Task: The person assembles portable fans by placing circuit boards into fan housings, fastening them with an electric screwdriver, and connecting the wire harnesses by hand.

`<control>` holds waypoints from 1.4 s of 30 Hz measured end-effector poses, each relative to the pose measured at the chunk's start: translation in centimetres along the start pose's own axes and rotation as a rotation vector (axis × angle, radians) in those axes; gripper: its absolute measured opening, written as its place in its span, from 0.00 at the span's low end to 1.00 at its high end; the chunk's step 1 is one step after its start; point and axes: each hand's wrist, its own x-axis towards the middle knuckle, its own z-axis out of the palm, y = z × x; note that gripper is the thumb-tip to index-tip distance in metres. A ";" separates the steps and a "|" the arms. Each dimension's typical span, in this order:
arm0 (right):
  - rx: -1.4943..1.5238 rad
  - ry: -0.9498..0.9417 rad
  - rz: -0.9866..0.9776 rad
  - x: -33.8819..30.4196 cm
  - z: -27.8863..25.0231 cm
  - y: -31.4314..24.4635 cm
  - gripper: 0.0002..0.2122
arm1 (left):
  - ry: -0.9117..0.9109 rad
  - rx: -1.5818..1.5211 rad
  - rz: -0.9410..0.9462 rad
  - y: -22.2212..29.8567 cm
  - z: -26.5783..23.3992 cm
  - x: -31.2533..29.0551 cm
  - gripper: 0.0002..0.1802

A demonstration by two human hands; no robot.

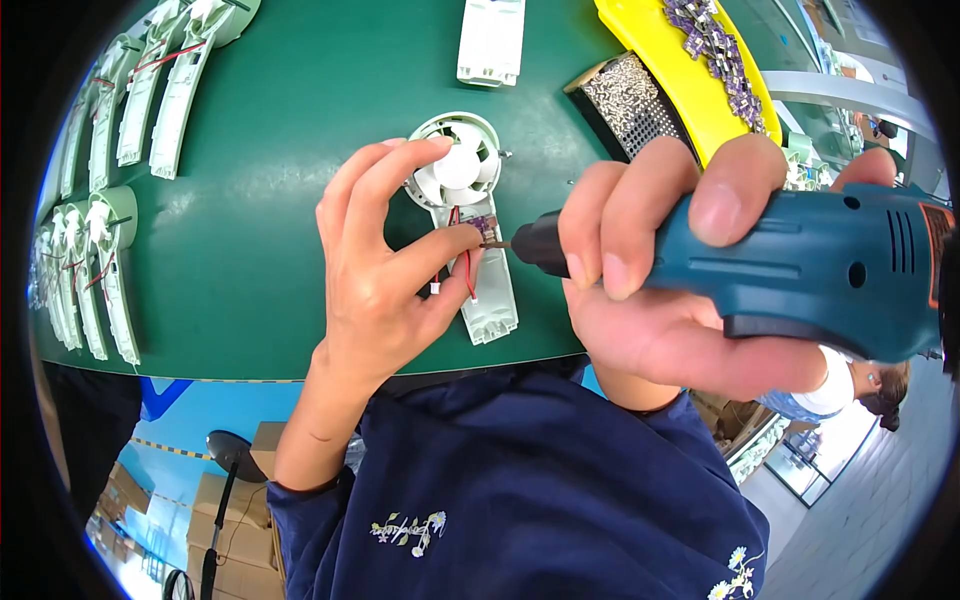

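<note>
A pale green fan housing (492,300) lies on the table, with a white fan (458,167) in its round end. Inside it, a small purple circuit board (481,226) sits beside red and black wires. My left hand (368,265) reaches over the housing, its thumb and index finger closed at the board and its other fingers raised near the fan. In my right hand (665,260) is a teal electric screwdriver (790,255), lying nearly level. Its bit points left and meets the board's edge by my left fingertips; the screw, if any, cannot be made out.
Several similar housings (180,110) stand in rows along the table's left side. Another white housing part (491,40) lies at the far edge. A black box of screws (625,95) and a yellow tray (715,90) of purple circuit boards are at the far right. A person (850,385) is at right.
</note>
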 end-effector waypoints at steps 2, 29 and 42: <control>-0.003 0.011 -0.015 0.2 0.5 -0.1 0.36 | -0.005 -0.004 -0.002 0.0 0.1 0.1 0.13; 0.016 -0.190 0.017 -0.4 0.1 -0.9 0.37 | 0.034 -0.073 -0.038 -0.2 0.4 -0.3 0.13; -0.016 -0.105 -0.102 -0.6 1.5 -0.6 0.40 | 0.022 -0.083 -0.058 -0.3 0.4 -0.6 0.12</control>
